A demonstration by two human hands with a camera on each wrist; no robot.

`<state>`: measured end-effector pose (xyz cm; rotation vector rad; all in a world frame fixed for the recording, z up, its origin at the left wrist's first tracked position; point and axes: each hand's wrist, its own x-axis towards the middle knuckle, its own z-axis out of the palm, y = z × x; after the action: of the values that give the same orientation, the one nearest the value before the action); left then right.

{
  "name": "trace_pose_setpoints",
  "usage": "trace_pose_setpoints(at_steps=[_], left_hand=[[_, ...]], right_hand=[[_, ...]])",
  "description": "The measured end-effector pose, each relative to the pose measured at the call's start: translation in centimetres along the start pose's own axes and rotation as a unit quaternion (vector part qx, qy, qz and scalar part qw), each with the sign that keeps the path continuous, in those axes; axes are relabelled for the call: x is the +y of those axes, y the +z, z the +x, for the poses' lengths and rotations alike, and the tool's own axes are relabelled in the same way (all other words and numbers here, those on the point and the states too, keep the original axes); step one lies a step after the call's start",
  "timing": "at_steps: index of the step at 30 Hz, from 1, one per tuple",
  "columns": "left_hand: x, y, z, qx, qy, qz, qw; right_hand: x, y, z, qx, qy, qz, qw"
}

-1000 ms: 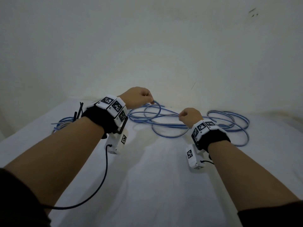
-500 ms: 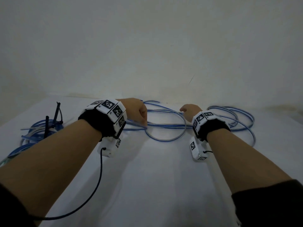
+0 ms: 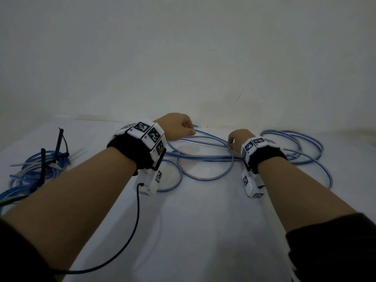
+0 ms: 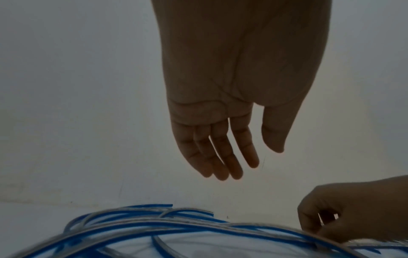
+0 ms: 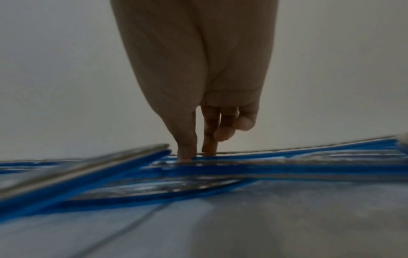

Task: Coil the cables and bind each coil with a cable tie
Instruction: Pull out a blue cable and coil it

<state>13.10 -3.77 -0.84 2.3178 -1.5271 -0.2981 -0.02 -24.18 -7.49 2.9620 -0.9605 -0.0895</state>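
A long blue-and-clear cable [image 3: 205, 178] lies in loose loops across the white table [image 3: 203, 231]. My left hand [image 3: 179, 127] hovers over its far strands. The left wrist view shows that hand [image 4: 260, 154] with straight, relaxed fingers holding nothing, above the cable [image 4: 176, 225]. My right hand [image 3: 237, 139] is down on the strands at the middle right. There the right hand [image 5: 194, 154] pinches a strand of the cable [image 5: 264, 169] between thumb and forefinger, its other fingers curled. The left wrist view also shows this right hand [image 4: 313, 232] pinching.
A coiled blue cable [image 3: 26, 174] bound with black cable ties [image 3: 43, 165] lies at the table's left edge. A pale wall [image 3: 183, 58] rises right behind the cable. A black wire [image 3: 136, 220] hangs from my left wrist camera over the near table.
My left hand gripped a strand before and has let it go, lifting slightly toward the wall. The loops under it have shifted and spread. My right hand has stayed in place on the cable.
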Motion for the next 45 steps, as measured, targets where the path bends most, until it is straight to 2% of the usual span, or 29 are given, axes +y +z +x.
trace_pose_setpoints(at_steps=[2, 5, 8, 11, 16, 18, 22, 25, 29, 30, 31, 32, 34, 36, 39, 41, 43, 45], left_hand=[[0.3, 0.5, 0.4, 0.005, 0.003, -0.021, 1.000], [0.8, 1.0, 0.9, 0.027, -0.001, -0.042, 0.999], [2.0, 1.1, 1.0, 0.073, 0.016, -0.084, 0.994], [3.5, 0.9, 0.8, 0.135, 0.063, -0.112, 0.983], [5.9, 0.2, 0.9, 0.184, 0.101, -0.129, 0.969], [7.0, -0.2, 0.7, 0.199, 0.108, -0.134, 0.965], [9.4, -0.9, -0.5, 0.165, 0.125, -0.148, 0.967], [9.9, -1.4, -1.1, 0.152, 0.095, -0.108, 0.978], [8.6, -1.9, -2.1, 0.137, 0.018, -0.019, 0.990], [8.4, -2.1, -2.5, 0.135, -0.003, 0.010, 0.991], [8.1, -2.2, -2.8, 0.139, -0.019, 0.023, 0.990], [7.9, -2.4, -3.1, 0.145, -0.027, 0.015, 0.989], [7.6, -2.8, -3.6, 0.156, -0.014, -0.082, 0.984], [7.8, -3.5, -4.3, 0.178, 0.005, -0.142, 0.974], [8.2, -4.6, -5.0, 0.214, 0.037, -0.087, 0.972], [8.4, -5.1, -5.4, 0.230, 0.064, -0.078, 0.968], [8.3, -5.4, -5.8, 0.240, 0.085, -0.120, 0.959], [7.9, -5.4, -6.5, 0.238, 0.087, -0.209, 0.945]], right_hand=[[0.4, -0.5, -0.4, 0.028, -0.002, 0.020, 0.999], [1.0, -1.4, -1.4, 0.135, 0.016, 0.051, 0.989], [1.5, -2.9, -2.8, 0.251, 0.023, 0.085, 0.964], [1.6, -5.0, -4.3, 0.320, 0.018, 0.134, 0.938], [1.2, -8.4, -6.4, 0.379, 0.047, 0.254, 0.888], [0.9, -9.3, -7.2, 0.398, 0.032, 0.275, 0.874], [0.4, -10.6, -9.0, 0.439, -0.017, 0.314, 0.842], [0.3, -11.4, -10.2, 0.455, -0.021, 0.355, 0.816], [1.1, -12.6, -11.5, 0.477, 0.036, 0.433, 0.764], [1.4, -12.8, -11.8, 0.474, 0.048, 0.437, 0.763], [1.6, -13.0, -11.9, 0.463, 0.056, 0.422, 0.778], [1.7, -13.0, -12.0, 0.440, 0.067, 0.389, 0.807], [1.1, -12.8, -12.2, 0.374, 0.102, 0.299, 0.872], [-0.3, -12.4, -12.6, 0.346, 0.106, 0.222, 0.905], [-3.0, -12.2, -12.8, 0.388, 0.010, 0.145, 0.910], [-4.7, -12.0, -12.7, 0.380, -0.056, 0.113, 0.916], [-6.3, -11.9, -12.6, 0.390, -0.084, 0.131, 0.907], [-7.4, -11.8, -12.5, 0.409, -0.087, 0.169, 0.893]])
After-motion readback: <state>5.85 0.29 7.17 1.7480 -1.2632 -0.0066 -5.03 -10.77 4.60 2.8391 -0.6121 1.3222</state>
